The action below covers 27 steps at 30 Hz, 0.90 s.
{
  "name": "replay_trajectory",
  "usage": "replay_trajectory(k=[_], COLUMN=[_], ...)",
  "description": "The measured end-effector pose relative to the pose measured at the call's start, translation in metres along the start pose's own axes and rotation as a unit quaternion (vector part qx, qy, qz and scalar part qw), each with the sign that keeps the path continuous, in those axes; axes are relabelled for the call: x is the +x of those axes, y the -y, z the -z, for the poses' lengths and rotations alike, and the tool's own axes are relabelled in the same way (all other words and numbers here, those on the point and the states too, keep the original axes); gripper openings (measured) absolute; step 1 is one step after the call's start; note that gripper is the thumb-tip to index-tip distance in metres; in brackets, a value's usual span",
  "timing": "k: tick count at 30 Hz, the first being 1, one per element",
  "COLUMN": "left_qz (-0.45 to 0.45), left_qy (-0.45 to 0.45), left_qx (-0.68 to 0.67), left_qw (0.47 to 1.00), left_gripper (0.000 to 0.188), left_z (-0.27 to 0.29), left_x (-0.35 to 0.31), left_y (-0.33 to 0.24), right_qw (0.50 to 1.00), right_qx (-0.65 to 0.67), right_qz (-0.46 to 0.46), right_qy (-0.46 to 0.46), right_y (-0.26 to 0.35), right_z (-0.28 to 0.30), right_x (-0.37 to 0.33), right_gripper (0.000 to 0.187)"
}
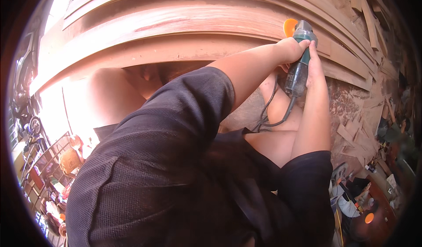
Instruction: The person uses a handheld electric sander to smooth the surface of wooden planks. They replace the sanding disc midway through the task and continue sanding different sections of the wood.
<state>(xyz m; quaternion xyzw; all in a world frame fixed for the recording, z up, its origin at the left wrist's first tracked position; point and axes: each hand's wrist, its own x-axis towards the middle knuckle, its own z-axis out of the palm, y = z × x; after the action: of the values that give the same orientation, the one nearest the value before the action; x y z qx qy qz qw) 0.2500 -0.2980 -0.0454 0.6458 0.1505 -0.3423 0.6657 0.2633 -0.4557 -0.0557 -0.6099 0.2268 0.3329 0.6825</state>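
Both my hands grip a green-and-grey angle grinder [300, 69] with an orange disc guard [290, 26]. My left hand [293, 49] wraps the grinder's head from the left. My right hand [313, 67] holds its dark body from the right. The tool's head rests against a large curved wooden frame [184, 23] of stacked reddish mouldings. A black cord [274, 115] hangs from the grinder's tail toward my knees.
My dark shirt and bare knees fill the lower middle. Wood offcuts and shavings [356, 124] litter the ground to the right. Another person [351, 198] crouches at lower right near a small orange object. A wheeled machine [33, 126] and clutter sit at the left.
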Motion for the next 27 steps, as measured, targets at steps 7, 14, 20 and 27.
replay_trajectory(k=[7, 14, 20, 27], left_qz=[-0.022, -0.005, -0.114, -0.103], left_qy=[-0.03, -0.236, -0.318, -0.194], left_qx=[0.017, -0.088, -0.049, -0.111], left_qw=[0.999, 0.968, 0.94, 0.969], left_gripper=[0.084, 0.081, 0.076, 0.078], left_z=[0.092, 0.169, 0.147, 0.054], left_x=[-0.046, -0.151, -0.113, -0.009], left_y=[0.022, 0.08, 0.125, 0.062], right_qw=[0.995, 0.966, 0.929, 0.986], right_qx=[0.048, -0.173, -0.291, -0.131], right_qz=[0.06, 0.075, 0.066, 0.021], right_qy=[0.058, 0.178, 0.22, 0.102], right_y=[-0.029, -0.049, -0.036, 0.006], right_z=[-0.098, -0.239, -0.216, -0.086], right_x=[0.031, -0.001, 0.019, 0.012], right_gripper=[0.082, 0.089, 0.086, 0.072])
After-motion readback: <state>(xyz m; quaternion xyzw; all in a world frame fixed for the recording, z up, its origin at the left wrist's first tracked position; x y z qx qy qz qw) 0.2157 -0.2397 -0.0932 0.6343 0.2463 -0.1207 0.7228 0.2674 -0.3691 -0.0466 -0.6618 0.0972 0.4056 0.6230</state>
